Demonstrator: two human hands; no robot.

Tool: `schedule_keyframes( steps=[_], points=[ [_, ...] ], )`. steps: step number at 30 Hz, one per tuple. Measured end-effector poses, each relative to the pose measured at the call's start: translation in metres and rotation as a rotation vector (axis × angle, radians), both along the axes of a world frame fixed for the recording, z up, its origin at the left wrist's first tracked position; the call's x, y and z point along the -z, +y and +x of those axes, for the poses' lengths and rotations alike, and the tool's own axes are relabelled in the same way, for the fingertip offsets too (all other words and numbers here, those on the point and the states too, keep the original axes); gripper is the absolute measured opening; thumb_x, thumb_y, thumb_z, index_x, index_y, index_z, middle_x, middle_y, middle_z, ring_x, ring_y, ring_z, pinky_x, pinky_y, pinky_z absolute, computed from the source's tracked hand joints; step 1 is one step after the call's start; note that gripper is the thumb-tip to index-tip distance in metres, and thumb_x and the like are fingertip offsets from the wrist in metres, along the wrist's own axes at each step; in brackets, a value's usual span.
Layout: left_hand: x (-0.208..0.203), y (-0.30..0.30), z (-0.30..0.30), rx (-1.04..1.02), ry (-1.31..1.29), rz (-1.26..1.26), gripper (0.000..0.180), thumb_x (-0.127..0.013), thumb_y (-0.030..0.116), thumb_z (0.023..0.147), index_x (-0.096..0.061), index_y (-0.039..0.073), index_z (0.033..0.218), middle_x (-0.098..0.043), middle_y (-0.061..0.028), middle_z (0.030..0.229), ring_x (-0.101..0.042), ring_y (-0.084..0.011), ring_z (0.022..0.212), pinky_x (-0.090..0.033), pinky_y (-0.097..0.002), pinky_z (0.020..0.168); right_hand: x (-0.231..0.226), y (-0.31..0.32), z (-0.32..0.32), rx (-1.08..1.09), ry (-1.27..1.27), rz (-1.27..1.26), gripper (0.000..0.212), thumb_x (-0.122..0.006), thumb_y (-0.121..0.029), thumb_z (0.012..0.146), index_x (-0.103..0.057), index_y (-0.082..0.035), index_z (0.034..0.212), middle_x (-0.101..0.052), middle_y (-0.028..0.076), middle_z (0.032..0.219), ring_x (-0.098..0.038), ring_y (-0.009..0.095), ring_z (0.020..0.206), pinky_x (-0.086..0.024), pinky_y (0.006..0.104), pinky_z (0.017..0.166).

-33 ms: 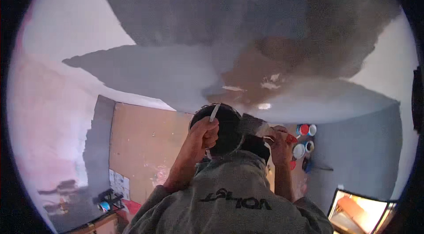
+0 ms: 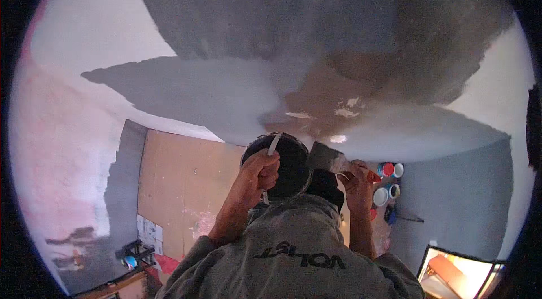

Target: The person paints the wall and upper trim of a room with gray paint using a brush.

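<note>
My left hand point(image 2: 261, 170) is closed in a fist around a pale strap-like handle point(image 2: 274, 144) at the left side of a round black bucket point(image 2: 292, 166). The bucket's inside looks dark; how full it is cannot be told. To its right, my right hand point(image 2: 357, 179) grips a wide flat paintbrush point(image 2: 327, 158), its dark bristles pointing left toward the bucket's rim. The brush's red-orange handle end point(image 2: 372, 176) sticks out past my fingers.
Ahead spreads a wall point(image 2: 237, 11) with grey and brownish paint; unpainted whitish areas point(image 2: 118, 11) border it. Several paint cans and tubs point(image 2: 381, 195) stand on the floor at right. A brown board-like surface point(image 2: 186, 169) lies at left. A lit opening point(image 2: 451, 271) shows lower right.
The paintbrush has shifted slightly in my right hand, and its red-orange handle end shows more clearly. My left hand and the bucket stay nearly in place.
</note>
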State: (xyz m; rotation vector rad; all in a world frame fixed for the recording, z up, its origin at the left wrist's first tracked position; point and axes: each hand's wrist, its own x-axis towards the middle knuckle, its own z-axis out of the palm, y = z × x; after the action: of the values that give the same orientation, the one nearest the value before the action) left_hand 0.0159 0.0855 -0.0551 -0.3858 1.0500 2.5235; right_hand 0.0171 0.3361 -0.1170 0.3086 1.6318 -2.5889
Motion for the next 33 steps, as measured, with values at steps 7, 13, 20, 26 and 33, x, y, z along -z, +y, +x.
schedule_keyframes(
  steps=[7, 13, 20, 26, 33],
  points=[
    [-0.033, -0.010, 0.002, -0.115, 0.004, -0.022, 0.021, -0.050, 0.023, 0.082, -0.035, 0.015, 0.070, -0.026, 0.0076, 0.059, -0.020, -0.0019, 0.045, -0.015, -0.0203, 0.040, -0.027, -0.031, -0.058, 0.045, -0.042, -0.494, 0.016, -0.055, -0.015, 0.082, -0.054, -0.005, 0.093, -0.057, 0.006, 0.092, -0.056, 0.021, 0.086, -0.050, 0.0314, 0.075],
    [-0.035, -0.021, 0.001, -0.240, 0.078, 0.017, 0.013, -0.050, 0.023, 0.081, -0.043, 0.013, 0.078, -0.027, 0.0074, 0.058, -0.023, -0.0021, 0.045, -0.017, -0.0195, 0.039, -0.048, -0.055, -0.096, -0.024, 0.051, -0.686, 0.011, -0.058, -0.007, 0.079, -0.054, -0.008, 0.090, -0.058, 0.006, 0.089, -0.058, 0.020, 0.082, -0.050, 0.0300, 0.073],
    [-0.039, -0.037, -0.005, -0.326, 0.069, 0.044, 0.011, -0.050, 0.022, 0.080, -0.050, 0.011, 0.084, -0.029, 0.0068, 0.058, -0.023, -0.0027, 0.043, -0.017, -0.0184, 0.039, -0.115, -0.059, -0.130, 0.332, 0.742, 0.179, 0.015, -0.063, 0.001, 0.074, -0.058, -0.007, 0.086, -0.059, 0.007, 0.091, -0.058, 0.019, 0.084, -0.051, 0.0312, 0.070],
    [-0.038, -0.037, -0.012, -0.260, 0.090, 0.056, 0.013, -0.051, 0.022, 0.080, -0.051, 0.010, 0.083, -0.029, 0.0067, 0.058, -0.023, -0.0030, 0.042, -0.018, -0.0187, 0.039, -0.194, -0.050, -0.162, 0.314, 1.578, 1.423, 0.027, -0.064, -0.004, 0.067, -0.061, -0.014, 0.091, -0.058, 0.006, 0.102, -0.057, 0.025, 0.093, -0.048, 0.0359, 0.078],
    [-0.032, -0.032, -0.013, -0.232, 0.061, 0.049, 0.015, -0.051, 0.024, 0.079, -0.051, 0.009, 0.081, -0.028, 0.0065, 0.057, -0.023, -0.0032, 0.043, -0.017, -0.0199, 0.039, -0.187, -0.057, -0.171, -0.343, 1.283, 1.639, 0.026, -0.058, -0.012, 0.070, -0.059, -0.014, 0.096, -0.057, 0.006, 0.104, -0.055, 0.027, 0.094, -0.046, 0.0368, 0.079]
  ],
)
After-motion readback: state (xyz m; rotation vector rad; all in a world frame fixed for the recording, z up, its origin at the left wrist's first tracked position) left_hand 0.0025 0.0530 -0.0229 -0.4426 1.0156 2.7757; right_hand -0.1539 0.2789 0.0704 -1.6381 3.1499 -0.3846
